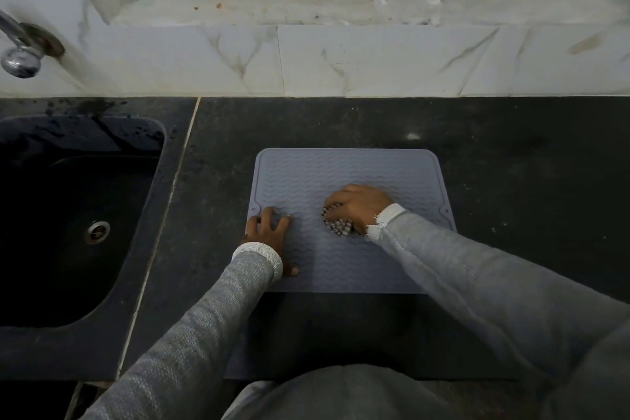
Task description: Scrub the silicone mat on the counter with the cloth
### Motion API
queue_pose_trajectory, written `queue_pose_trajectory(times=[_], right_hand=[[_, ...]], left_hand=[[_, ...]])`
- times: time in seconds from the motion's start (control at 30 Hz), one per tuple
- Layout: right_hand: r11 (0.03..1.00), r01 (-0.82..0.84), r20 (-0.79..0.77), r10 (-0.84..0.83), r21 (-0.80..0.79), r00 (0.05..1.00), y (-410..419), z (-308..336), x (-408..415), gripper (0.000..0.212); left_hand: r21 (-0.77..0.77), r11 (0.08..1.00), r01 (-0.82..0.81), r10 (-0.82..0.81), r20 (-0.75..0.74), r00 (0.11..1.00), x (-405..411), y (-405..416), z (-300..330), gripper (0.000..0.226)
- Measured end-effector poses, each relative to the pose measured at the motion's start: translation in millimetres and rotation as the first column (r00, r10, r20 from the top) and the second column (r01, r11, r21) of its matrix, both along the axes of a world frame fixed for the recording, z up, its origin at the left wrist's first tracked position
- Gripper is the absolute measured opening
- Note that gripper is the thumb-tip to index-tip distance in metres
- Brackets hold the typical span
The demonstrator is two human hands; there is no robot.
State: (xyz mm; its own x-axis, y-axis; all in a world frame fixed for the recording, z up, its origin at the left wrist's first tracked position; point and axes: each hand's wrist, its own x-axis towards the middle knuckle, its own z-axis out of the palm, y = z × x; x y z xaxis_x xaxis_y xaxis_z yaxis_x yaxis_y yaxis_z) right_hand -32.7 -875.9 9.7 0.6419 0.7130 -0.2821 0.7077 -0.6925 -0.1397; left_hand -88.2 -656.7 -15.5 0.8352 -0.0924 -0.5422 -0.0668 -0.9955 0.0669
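Note:
A grey silicone mat (306, 177) with a wavy ridge pattern lies on the dark counter (511, 164), its near part hanging over the counter's front edge. My left hand (269, 232) presses flat on the mat's left edge, fingers spread. A bunched checked cloth (337, 227) sits near the mat's middle, and my right hand (361, 204) grips it from above, holding it against the mat. Most of the cloth is hidden under that hand.
A dark sink (68, 215) with a round drain (98, 231) is set into the counter at the left. A chrome tap (20, 51) juts from the marble wall above it. A marble backsplash (341, 61) runs behind the counter.

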Motion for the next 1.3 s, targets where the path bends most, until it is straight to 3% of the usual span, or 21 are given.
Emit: queue_pose_trajectory(times=[0.17,0.47,0.63,0.77,0.83,0.97,1.2,1.3], right_hand=[[0.998,0.045,-0.068,-0.047,-0.035,0.997,53.4,-0.4,-7.9,0.042],[0.991,-0.023,-0.086,0.011,-0.135,0.996,-14.7,-6.9,-2.8,0.043],[0.999,0.018,-0.034,-0.016,0.042,0.999,16.4,1.7,-1.0,0.041],[0.997,-0.032,-0.051,0.028,-0.075,0.998,54.0,-0.4,-1.3,0.043],[0.998,-0.016,-0.065,0.013,-0.056,0.998,44.5,-3.0,-1.2,0.041],[0.998,-0.041,-0.014,0.042,0.055,0.999,-2.5,-10.8,-4.9,0.042],[0.999,0.037,0.017,-0.037,0.040,0.999,-5.5,-12.6,-9.7,0.047],[0.996,0.051,-0.030,-0.053,-0.069,0.998,-2.7,-6.7,-8.2,0.052]], left_hand=[[0.063,0.998,0.007,-0.009,0.033,0.999,0.6,-4.5,-0.1,0.103],[0.037,0.999,0.017,-0.018,0.033,0.999,-1.1,-1.5,2.1,0.104],[0.060,0.998,0.017,-0.019,0.026,0.999,0.4,-3.4,-0.3,0.103],[0.063,0.998,0.016,-0.017,0.014,1.000,0.6,-3.2,-0.2,0.104],[0.054,0.998,0.020,-0.021,0.020,1.000,-0.6,-1.7,-0.9,0.104],[0.009,1.000,0.015,-0.016,0.048,0.999,-2.7,0.8,-1.9,0.104],[-0.173,0.985,0.001,0.011,0.064,0.998,-11.6,12.0,-7.0,0.106],[-0.293,0.956,0.006,0.025,0.105,0.994,-17.1,22.9,-8.4,0.112]])
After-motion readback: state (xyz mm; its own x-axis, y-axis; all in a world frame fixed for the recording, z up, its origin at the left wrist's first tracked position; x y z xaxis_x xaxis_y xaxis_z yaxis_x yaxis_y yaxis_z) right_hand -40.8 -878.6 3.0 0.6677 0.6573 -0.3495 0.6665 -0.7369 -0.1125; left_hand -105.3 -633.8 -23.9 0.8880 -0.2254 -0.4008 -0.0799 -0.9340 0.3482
